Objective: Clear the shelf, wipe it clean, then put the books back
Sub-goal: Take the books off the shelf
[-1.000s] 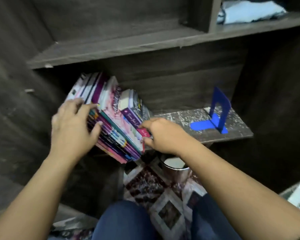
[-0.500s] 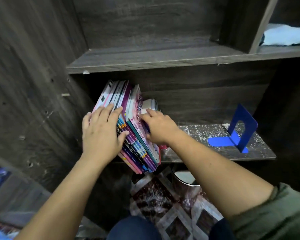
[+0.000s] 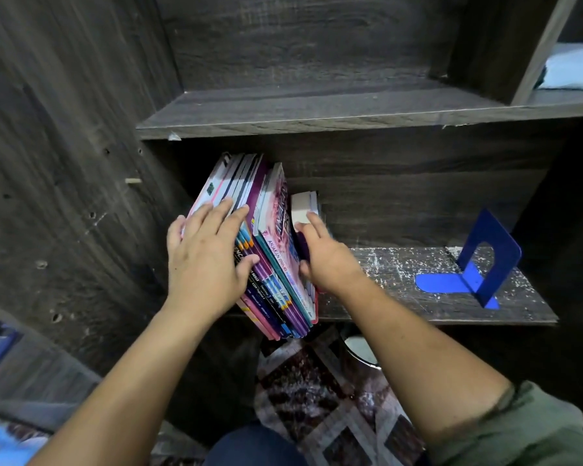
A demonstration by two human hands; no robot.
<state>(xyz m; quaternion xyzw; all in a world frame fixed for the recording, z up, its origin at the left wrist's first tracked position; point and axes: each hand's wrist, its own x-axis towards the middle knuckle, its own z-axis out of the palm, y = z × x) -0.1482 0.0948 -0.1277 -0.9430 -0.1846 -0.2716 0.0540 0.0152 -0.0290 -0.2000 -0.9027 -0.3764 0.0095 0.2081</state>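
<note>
The left hand (image 3: 206, 260) lies flat with straight fingers against the cover of the outermost book, its thumb across the spines. The books (image 3: 276, 250) stand as a tight stack at the left end of the shelf (image 3: 394, 294), leaning left, with their lower corners jutting past the shelf's front edge. The right hand (image 3: 327, 260) presses the stack's other side, fingers stretched along it, one fingertip on the top of a small pale book and the thumb at the spines; the stack is squeezed between the two hands. To the right the shelf board is flecked with white specks. A blue bookend (image 3: 485, 260) stands upright near the right end, well apart from the books. On the board above, at the far right, lies a pale cloth (image 3: 572, 68).
</note>
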